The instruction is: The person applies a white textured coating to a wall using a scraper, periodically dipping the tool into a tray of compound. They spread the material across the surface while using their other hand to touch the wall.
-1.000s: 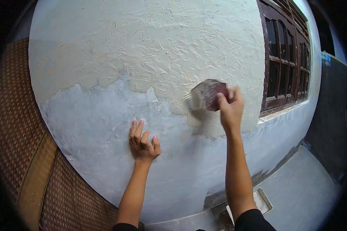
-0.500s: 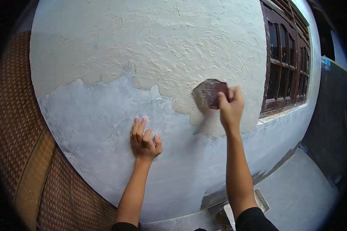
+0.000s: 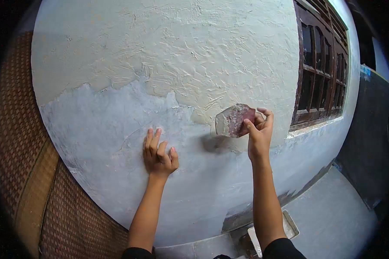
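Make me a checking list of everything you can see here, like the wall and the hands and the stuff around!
Surface: wall, smooth grey on the lower part, rough cream-coloured textured coat above, with a ragged edge between them.
Job's things: scraper, a flat reddish-brown blade smeared with pale material, held at the edge of the textured coat.
Clutter: tray on the floor below the wall, partly hidden by the right arm.
Hands: left hand pressed flat on the grey part; right hand gripping the scraper.
Cables: nothing seen.
Surroundings: dark wooden window to the right; woven brown panel to the left; grey floor.
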